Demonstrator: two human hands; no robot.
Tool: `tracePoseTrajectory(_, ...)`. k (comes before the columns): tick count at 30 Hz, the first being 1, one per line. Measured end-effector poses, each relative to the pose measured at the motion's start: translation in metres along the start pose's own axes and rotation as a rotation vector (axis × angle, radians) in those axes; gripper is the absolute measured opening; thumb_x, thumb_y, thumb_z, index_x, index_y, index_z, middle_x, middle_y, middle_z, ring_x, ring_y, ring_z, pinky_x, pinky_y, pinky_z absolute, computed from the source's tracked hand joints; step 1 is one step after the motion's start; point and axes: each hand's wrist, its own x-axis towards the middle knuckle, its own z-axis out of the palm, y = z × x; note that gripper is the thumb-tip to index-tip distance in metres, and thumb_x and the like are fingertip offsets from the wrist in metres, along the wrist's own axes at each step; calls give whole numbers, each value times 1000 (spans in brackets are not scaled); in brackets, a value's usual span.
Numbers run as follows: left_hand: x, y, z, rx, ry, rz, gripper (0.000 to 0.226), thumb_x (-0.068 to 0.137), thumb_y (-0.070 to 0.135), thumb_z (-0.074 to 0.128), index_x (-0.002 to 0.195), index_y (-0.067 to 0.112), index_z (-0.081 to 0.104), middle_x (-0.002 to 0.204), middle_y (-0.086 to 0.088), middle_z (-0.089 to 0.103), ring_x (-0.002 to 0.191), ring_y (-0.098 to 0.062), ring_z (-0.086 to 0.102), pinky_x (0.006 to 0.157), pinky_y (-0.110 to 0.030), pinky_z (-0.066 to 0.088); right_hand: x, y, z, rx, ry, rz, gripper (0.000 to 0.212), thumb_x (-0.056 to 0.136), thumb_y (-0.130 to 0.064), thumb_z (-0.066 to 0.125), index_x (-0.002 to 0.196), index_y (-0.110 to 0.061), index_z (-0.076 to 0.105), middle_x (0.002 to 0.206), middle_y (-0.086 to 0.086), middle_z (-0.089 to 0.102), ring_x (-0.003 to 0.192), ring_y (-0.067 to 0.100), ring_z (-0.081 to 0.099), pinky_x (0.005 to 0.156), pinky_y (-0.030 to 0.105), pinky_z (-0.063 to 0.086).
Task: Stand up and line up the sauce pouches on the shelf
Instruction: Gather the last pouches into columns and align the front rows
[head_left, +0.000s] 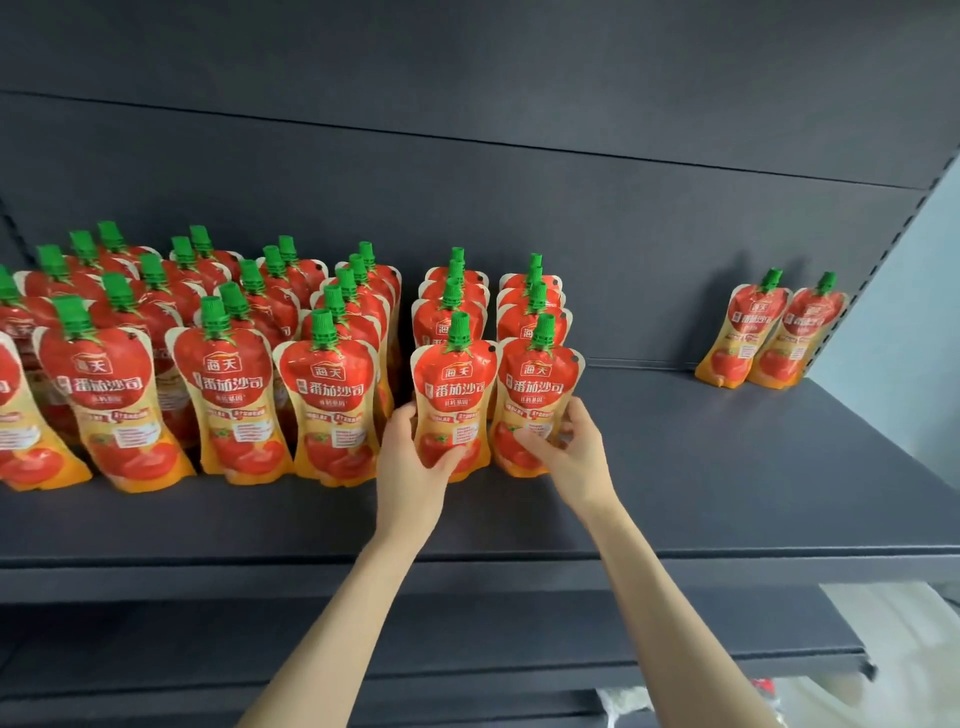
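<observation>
Standing in neat files across the left and centre of the frame, most tomato sauce pouches (332, 400) are already upright on the dark shelf (727, 467). At centre, the left hand (415, 457) wraps the lower body of one front pouch (453, 395), while the right hand (566, 441) closes its grip loosely around the neighbouring front pouch (537, 389), both resting on the shelf. Two leaning pouches (769, 332) at the right, well apart from the rows, seemingly remain to be brought in.
</observation>
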Motion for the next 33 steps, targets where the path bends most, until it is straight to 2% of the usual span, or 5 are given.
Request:
tracePoseTrajectory(3,1,3,1,24,17,0,54,77,18,74,122,12,46,119,-2,59,104,-10,53,82,-18,41,1,-1,2,-46,27,-26,38,80,-9,71,111,-14,51,101,-4,65,81,-8,61,65,6,48)
tracePoseTrajectory(7,10,1,6,35,17,-4,52,79,17,72,124,12,45,121,-5,59,112,-18,55,89,-24,45,4,-3,1,-93,81,-64,41,82,-10,70,116,-15,49,101,-9,61,87,-4,58,64,2,45)
tracePoseTrajectory(13,12,-2,17,133,82,3,55,82,18,68,130,9,42,129,-8,53,123,-21,47,96,-25,35,-1,6,0,-122,34,-22,49,80,-16,72,120,-17,45,108,-8,60,93,-2,58,78,14,50)
tracePoseTrajectory(27,19,-8,24,159,89,-36,64,88,21,62,141,8,29,143,-9,42,132,-23,40,103,-32,35,12,13,2,-158,60,4,49,80,-21,72,121,-14,47,110,-7,59,89,-2,56,73,8,45)
tracePoseTrajectory(33,18,-8,25,188,111,-64,64,84,24,67,136,8,35,135,-11,46,127,-25,44,99,-34,41,13,16,2,-161,43,6,47,80,-19,73,118,-15,47,110,-6,60,91,-4,57,70,7,47)
